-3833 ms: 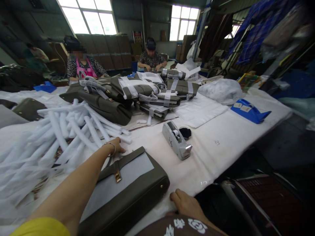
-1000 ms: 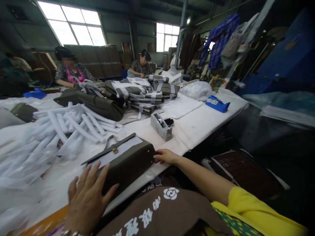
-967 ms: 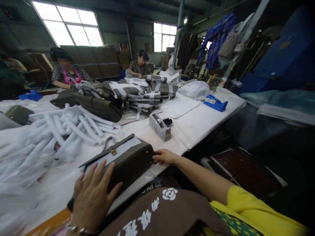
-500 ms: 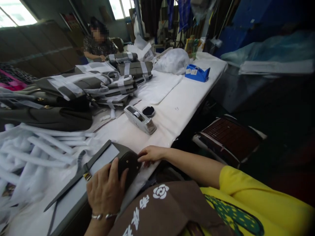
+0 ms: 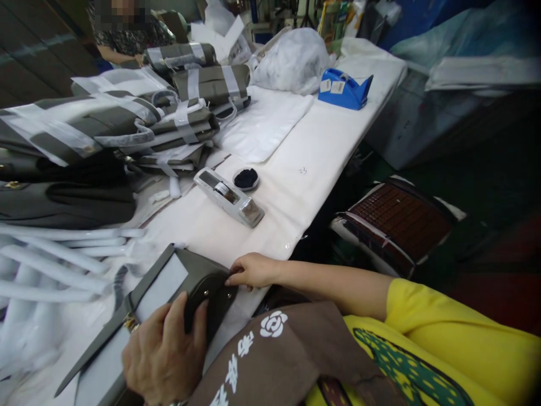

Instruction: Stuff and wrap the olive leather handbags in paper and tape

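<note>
A grey-olive handbag (image 5: 207, 270) lies on its side at the table's near edge, with a white sheet on its upper face. Across that face runs a strap with a gold-coloured buckle (image 5: 130, 322). My left hand (image 5: 164, 349) grips the bag's near side, fingers over the upper edge and thumb on the end panel. At the bag's far end corner, beside the metal studs, my right hand (image 5: 253, 270) pinches the edge between thumb and fingers. The fingertips' undersides are hidden.
Beyond the bag stand a grey tape dispenser (image 5: 230, 197), a small round dish of dark material (image 5: 245, 179) and a blue dispenser (image 5: 344, 89). Wrapped bags (image 5: 211, 84) are stacked to the left, above white padded rolls (image 5: 54, 265). A person (image 5: 127, 39) is behind the stack. A stool (image 5: 397, 220) stands at right.
The view has tipped downward, so the table items sit higher in the picture. Both hands keep their hold on the handbag, with little shift against it.
</note>
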Demonstrator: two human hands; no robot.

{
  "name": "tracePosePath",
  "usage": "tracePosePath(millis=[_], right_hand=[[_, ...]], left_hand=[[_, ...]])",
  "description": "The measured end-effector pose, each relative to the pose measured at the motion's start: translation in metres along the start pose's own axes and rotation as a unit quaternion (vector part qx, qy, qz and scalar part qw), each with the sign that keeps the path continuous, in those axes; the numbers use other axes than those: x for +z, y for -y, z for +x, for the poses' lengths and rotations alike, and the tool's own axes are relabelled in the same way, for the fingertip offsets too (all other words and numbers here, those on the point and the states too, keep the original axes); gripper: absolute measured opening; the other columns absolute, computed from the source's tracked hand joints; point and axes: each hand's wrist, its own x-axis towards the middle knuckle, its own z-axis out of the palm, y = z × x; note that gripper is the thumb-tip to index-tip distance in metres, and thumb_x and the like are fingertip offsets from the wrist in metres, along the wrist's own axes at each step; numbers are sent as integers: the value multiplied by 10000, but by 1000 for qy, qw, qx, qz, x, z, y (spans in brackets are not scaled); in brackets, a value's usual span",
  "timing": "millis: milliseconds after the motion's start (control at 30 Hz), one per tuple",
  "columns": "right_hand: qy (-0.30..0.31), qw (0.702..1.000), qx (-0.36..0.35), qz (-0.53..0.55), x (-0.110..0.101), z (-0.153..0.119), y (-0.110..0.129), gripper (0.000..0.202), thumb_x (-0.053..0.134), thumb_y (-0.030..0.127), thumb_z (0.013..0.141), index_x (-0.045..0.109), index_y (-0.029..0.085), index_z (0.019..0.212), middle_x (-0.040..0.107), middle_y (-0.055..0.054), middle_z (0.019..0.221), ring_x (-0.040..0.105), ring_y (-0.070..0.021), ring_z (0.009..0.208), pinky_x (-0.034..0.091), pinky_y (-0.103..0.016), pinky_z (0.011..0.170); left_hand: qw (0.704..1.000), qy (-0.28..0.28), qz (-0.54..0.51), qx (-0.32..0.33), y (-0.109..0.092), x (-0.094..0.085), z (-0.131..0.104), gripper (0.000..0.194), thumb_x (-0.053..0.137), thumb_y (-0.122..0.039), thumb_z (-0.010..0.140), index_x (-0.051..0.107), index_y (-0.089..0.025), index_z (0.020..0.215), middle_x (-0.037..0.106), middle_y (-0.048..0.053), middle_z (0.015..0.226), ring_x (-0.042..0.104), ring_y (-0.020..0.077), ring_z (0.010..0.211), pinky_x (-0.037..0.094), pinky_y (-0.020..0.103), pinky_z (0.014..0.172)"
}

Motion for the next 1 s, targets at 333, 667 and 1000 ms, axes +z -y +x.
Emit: tracePosePath(millis=[333,667,1000], right_hand=[[114,992,-9,45,-18,0,6,381,513,406,864,540,130,1125,606,0,743,601,-97,529,440,-171,446],[-115,974,-17,-193,4,4,11,460,426,535,860,673,148,873,685,-89,838,623,-201,767,438,-264,627],[-8,978,24,-205,-23,15,34,329,530,417,824,676,123,808,672,-31,623,602,-108,506,425,-187,517]], left_hand=[[1000,5,-16,-13,-3,-1,0,478,621,-413,758,539,-230,1191,620,94,993,550,283,870,406,382,738],[997,-67,-16,38,1,11,3,427,701,-379,696,613,-227,1085,658,65,890,559,238,766,368,336,668],[991,-88,-32,93,-2,17,-2,302,680,-257,727,638,-257,1026,666,42,828,527,194,705,313,316,640]])
